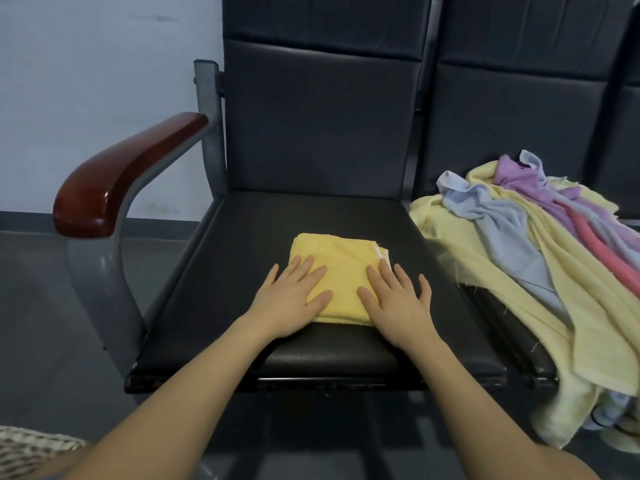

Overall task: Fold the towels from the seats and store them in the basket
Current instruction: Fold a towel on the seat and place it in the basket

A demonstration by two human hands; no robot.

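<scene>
my left hand (289,299) and right hand (394,299) lie flat, fingers straight, on the folded yellow towel (341,261) on the black seat (242,237). it looks soft, light and floppy; i'd lift it by both side edges.

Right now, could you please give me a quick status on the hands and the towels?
Both hands open, left hand and right hand pressing flat on the folded yellow towel. Unfolded pile waiting on next seat. Nothing in the way.
</scene>
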